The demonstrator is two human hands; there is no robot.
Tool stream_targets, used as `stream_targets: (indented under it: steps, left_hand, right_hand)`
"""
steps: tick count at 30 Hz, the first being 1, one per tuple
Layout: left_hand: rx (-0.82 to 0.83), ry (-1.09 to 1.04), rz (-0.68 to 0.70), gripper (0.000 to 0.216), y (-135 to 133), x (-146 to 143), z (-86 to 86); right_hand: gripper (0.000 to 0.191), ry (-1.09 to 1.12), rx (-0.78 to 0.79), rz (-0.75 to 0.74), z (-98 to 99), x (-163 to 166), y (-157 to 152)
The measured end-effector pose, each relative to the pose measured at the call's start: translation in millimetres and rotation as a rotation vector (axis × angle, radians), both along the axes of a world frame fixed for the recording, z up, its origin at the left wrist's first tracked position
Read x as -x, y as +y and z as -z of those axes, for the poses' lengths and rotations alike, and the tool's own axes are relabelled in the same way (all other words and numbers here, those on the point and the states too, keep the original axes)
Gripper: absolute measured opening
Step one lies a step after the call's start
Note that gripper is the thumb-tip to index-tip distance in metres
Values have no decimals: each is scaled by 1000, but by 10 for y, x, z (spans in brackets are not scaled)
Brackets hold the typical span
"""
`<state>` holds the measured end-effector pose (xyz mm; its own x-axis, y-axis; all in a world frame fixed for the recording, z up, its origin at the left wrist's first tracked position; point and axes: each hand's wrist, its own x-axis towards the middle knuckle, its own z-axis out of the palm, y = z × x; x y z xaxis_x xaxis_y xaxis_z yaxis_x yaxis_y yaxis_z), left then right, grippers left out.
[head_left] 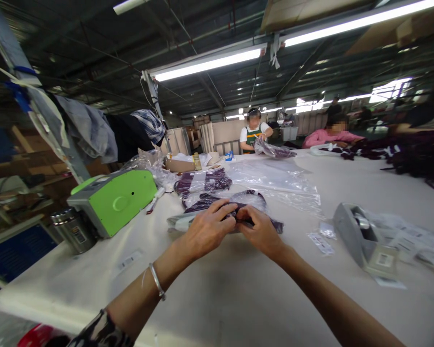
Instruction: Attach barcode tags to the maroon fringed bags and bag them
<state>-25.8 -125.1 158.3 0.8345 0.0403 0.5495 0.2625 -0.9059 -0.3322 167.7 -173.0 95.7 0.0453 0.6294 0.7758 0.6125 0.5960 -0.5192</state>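
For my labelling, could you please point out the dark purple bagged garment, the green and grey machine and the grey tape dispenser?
Dark purple bagged garment (197,205): head view, its left end.
Green and grey machine (117,202): head view, green side panel.
Grey tape dispenser (345,231): head view, side wall.

A bagged garment (202,204) lies on the table (238,299), machine (112,200) left, dispenser (358,236) right
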Motion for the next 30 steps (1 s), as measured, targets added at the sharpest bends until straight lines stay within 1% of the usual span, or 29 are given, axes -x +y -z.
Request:
stream_targets:
  steps: [1,2,3,4,5,6,8,11,13,15,17,19,21,25,28,30]
  left_hand:
    - [29,-57,-5,7,-19,12,72]
    - [57,-108,-7,6,-39,23,140]
    - [78,-148,-1,6,-60,32,205]
    - [88,-179,10,6,-81,39,263]
    - [91,-198,22,6,-104,46,314]
    - [89,-213,37,9,-128,53,357]
    - [76,-254,58,20,-175,71,419]
    - [56,-364,17,44,-237,104,460]
    - [102,-415,-49,59,-265,120,469]
    - [201,-439,-106,65,-280,124,482]
    - [279,-459,-126,64,-282,119,505]
    - [312,-478,-124,61,-275,108,530]
    - [342,-488,-107,61,-270,92,542]
    - [444,-527,-63,60,-304,47,514]
    - [509,-564,-2,44,-368,10,491]
    - [527,-592,50,33,-409,-10,498]
  right_hand:
    - [17,-43,-73,75,6,32,-27]
    - [30,-94,-135,134,8,60,-48]
    - [44,-146,-176,162,8,83,-62]
    - [56,-192,-188,154,7,99,-69]
    - [63,-229,-171,118,7,108,-69]
    - [64,-252,-139,68,9,110,-64]
    - [58,-261,-84,-19,26,103,-52]
    - [50,-232,-79,-38,75,93,-66]
    - [51,-222,-116,-18,111,99,-102]
    - [54,-232,-178,-5,140,116,-146]
    - [53,-257,-264,-8,164,141,-181]
    - [48,-265,-335,-21,186,164,-194]
    - [43,-238,-358,-29,208,177,-184]
    - [33,-183,-353,-45,218,151,-151]
    - [18,-194,-312,-98,170,117,-166]
    - [13,-166,-213,-117,120,109,-196]
